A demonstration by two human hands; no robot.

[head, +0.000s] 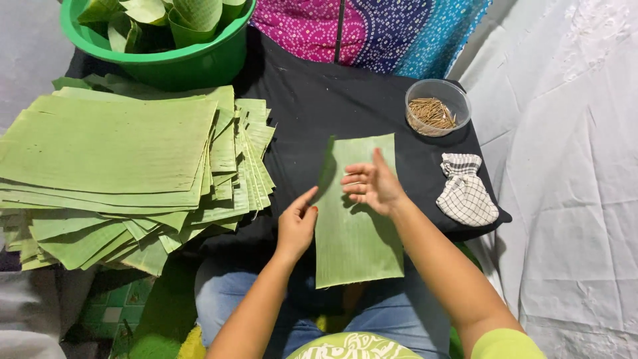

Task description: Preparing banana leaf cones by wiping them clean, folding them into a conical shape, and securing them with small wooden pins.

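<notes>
A single cut banana leaf strip (355, 226) is laid lengthwise on the black-covered counter (312, 106), its near end hanging past the counter edge over the lap. The left hand (297, 225) is set against the strip's left long edge, fingers loosely curled, thumb raised; nothing is clasped in it. The right hand (373, 184) is laid flat on the upper half of the strip, fingers spread wide, pressing rather than holding.

The strip is judged to be very light, thin and limp, easily creased, and likely to split along its fine ribs if pulled across them. It is best taken at a long edge, beside the left hand, or at a corner, with the leaf supported from beneath.

To the left of the left hand a thick stack of cut banana leaves (119, 166) is spread. Beyond that stack a green basin of rolled leaves (166, 40) stands. Beyond the right hand a clear bowl of small wooden picks (435, 110) is seen, and just right of it a checked cloth (465, 193).
</notes>
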